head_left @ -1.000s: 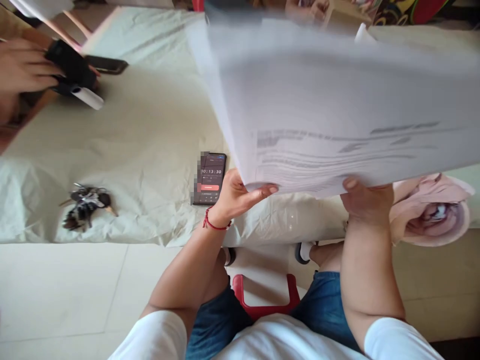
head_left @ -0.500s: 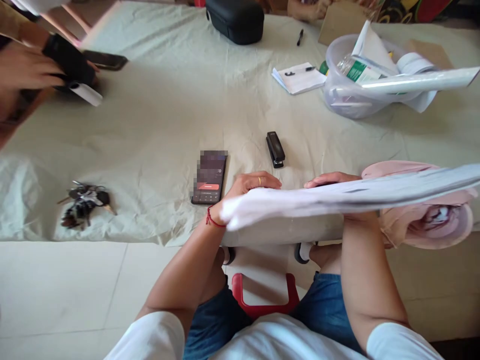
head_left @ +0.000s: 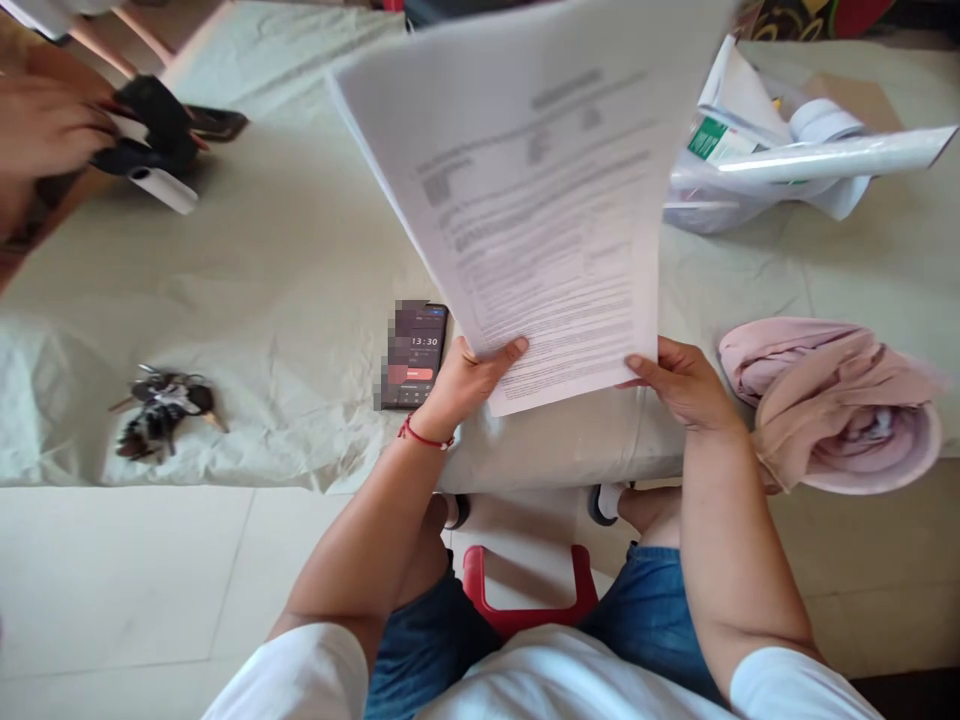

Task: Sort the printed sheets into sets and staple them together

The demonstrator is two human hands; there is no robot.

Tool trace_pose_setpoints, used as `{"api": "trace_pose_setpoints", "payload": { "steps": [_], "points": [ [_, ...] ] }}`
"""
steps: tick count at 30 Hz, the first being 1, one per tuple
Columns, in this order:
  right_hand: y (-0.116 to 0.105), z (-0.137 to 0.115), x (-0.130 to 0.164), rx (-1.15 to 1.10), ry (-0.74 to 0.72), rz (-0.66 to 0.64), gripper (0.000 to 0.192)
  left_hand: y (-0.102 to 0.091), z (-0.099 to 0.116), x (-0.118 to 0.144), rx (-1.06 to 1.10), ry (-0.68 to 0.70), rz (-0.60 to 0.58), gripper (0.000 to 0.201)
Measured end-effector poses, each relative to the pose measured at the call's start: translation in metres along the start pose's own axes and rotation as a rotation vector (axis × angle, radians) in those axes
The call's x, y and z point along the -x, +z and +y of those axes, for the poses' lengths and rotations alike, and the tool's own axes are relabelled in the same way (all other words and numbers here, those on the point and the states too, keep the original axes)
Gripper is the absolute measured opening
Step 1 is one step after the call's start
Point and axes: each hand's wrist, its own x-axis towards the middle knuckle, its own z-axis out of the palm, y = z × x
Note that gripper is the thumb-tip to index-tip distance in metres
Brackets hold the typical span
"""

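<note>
- From where I stand, the biggest thing is the table (head_left: 300, 230), with a pale, crinkly cloth on it.
- The papers (head_left: 547, 230) are held up over the table's near side. Lines of print cover the top sheet, but they are too fuzzy for me to read. The far tip is cut off.
- The papers hide the left side of a see-through tub (head_left: 705, 212). In it I see a green label (head_left: 709, 138), too small to read, and a shiny tube (head_left: 840, 155) sticks out.
- Some pink cloth (head_left: 817, 400) lies in a heap right of the right hand.
- A black thing (head_left: 442, 10) at the far edge is mostly hidden and cut off; I can't tell what it is.
- The left hand (head_left: 472, 380) is clamped on the papers' near left edge, thumb on top, the other fingers hidden under.
- The right hand (head_left: 679, 380) pinches the near right corner, thumb on top, a fingertip peeking out below.
- At far left, another person's hand (head_left: 52, 130), cut off, is at a dark gadget (head_left: 161, 125).
- The phone (head_left: 420, 350) by the left hand shows "13:30"; little blocks cover its left side.
- Some keys (head_left: 169, 405) lie near the edge, blurry.
</note>
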Motion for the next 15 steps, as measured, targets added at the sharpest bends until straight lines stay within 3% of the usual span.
{"api": "trace_pose_setpoints", "payload": {
  "steps": [3, 6, 11, 15],
  "points": [
    [-0.001, -0.001, -0.002, -0.001, 0.017, 0.006, 0.041, 0.001, 0.003, -0.001, 0.123, -0.103, -0.046, 0.051],
    [-0.002, -0.004, 0.000, 0.012, 0.024, -0.015, 0.041, 0.002, -0.007, -0.006, 0.218, -0.155, 0.040, 0.060],
    [-0.011, -0.010, 0.005, 0.121, 0.107, -0.178, 0.043, 0.004, -0.021, -0.012, 0.187, -0.035, 0.226, 0.067],
    [-0.018, -0.005, 0.007, 0.144, 0.150, -0.151, 0.050, 0.012, -0.019, -0.002, 0.109, -0.055, 0.092, 0.068]
  ]
}}
